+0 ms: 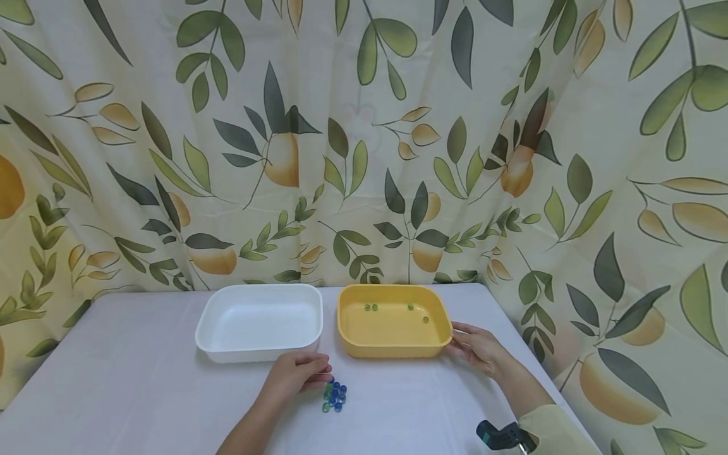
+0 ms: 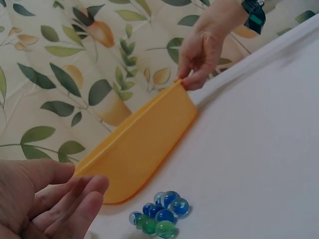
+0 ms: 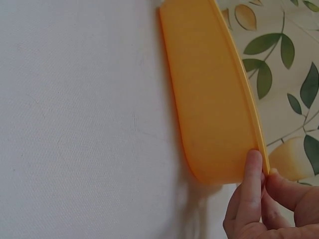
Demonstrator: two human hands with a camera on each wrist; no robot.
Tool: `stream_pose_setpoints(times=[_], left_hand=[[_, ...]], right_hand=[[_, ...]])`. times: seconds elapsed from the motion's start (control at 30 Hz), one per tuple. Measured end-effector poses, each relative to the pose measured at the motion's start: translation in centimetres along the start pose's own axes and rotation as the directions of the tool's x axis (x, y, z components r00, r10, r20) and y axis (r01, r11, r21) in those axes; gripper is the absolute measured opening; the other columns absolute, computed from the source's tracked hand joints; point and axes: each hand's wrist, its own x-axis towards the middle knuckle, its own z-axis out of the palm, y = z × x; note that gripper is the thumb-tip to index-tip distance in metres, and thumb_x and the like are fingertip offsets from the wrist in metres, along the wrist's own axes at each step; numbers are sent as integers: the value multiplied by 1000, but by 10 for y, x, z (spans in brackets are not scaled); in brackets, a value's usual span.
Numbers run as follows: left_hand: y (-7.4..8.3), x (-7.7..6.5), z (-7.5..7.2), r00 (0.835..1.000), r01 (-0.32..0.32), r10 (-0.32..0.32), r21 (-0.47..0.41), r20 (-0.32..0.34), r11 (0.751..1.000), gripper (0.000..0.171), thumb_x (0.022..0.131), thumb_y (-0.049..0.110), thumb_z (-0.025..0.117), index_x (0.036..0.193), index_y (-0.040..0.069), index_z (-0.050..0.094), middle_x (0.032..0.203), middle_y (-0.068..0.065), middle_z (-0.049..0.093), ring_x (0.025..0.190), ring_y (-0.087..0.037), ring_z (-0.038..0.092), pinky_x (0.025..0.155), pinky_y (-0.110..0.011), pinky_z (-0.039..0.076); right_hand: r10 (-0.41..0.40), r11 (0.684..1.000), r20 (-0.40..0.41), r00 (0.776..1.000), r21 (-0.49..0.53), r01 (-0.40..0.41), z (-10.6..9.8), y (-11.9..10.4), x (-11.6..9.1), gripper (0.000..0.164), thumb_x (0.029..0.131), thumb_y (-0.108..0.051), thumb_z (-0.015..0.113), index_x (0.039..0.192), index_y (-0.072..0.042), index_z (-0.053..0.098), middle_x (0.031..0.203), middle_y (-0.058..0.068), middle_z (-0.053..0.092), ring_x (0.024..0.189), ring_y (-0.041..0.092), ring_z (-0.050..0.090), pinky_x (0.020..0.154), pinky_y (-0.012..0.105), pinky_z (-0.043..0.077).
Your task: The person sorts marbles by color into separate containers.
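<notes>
My right hand (image 1: pixel 478 349) pinches the right end of the yellow tray (image 1: pixel 392 351) by its rim. In the right wrist view, the thumb and fingers (image 3: pixel 253 186) lie on either side of that rim. Several green marbles (image 1: pixel 411 306) sit inside the tray. A small cluster of blue and green marbles (image 1: pixel 334 397) lies on the white cloth in front of the trays. Just left of this cluster is my left hand (image 1: pixel 297 373), its fingers loosely bent. The left wrist view shows nothing between the thumb and fingers (image 2: pixel 89 206).
To the left of the yellow tray stands a white tray (image 1: pixel 258 355), with a narrow gap between them. Both rest on a table covered with a white cloth (image 1: pixel 142 392). A leaf-and-fruit patterned curtain (image 1: pixel 364 158) hangs behind the table.
</notes>
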Motion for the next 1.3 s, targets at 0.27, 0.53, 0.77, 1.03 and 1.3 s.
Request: stream_pose_setpoints(times=[0.27, 0.53, 0.77, 1.03, 1.3], left_hand=[[-19, -8, -9, 999, -50, 50, 71, -5, 996, 27, 92, 13, 66, 112, -5, 69, 91, -7, 74, 79, -16, 73, 73, -27, 61], [-29, -17, -12, 1000, -24, 25, 76, -13, 997, 26, 90, 14, 68, 109, -4, 70, 90, -5, 74, 78, -15, 72, 71, -28, 61], [-37, -25, -7, 999, -18, 22, 110, -33, 994, 27, 87, 18, 73, 107, 0, 71, 87, -3, 74, 75, -12, 70, 69, -27, 61], [-45, -28, 3, 997, 1, 12, 168, -78, 986, 25, 86, 17, 73, 106, 2, 71, 79, 1, 73, 70, -10, 69, 66, -26, 60], [-49, -29, 13, 989, 17, 17, 227, -145, 974, 22, 83, 17, 75, 102, 6, 73, 80, 2, 73, 71, -11, 68, 67, -31, 60]], right_hand=[[-4, 1000, 10, 1000, -1, 4, 0, 0, 0, 62, 100, -9, 56, 152, 4, 25, 121, 15, 60, 96, 16, 68, 89, 27, 57], [-9, 1000, 19, 1000, 0, 9, -1, 0, 0, 59, 101, -7, 54, 152, 5, 25, 119, 15, 60, 95, 16, 68, 88, 28, 58], [-10, 1000, 21, 1000, 8, 10, -1, 0, 0, 61, 100, -8, 55, 152, 5, 25, 114, 13, 61, 94, 15, 68, 87, 28, 58], [-8, 1000, 8, 1000, -10, 8, -1, 0, 0, 62, 100, -9, 56, 152, 4, 24, 122, 16, 59, 94, 15, 68, 88, 27, 58], [-3, 1000, -1, 1000, 2, 3, 0, 0, 0, 60, 100, -7, 55, 151, 5, 26, 118, 15, 60, 92, 14, 68, 88, 28, 58]])
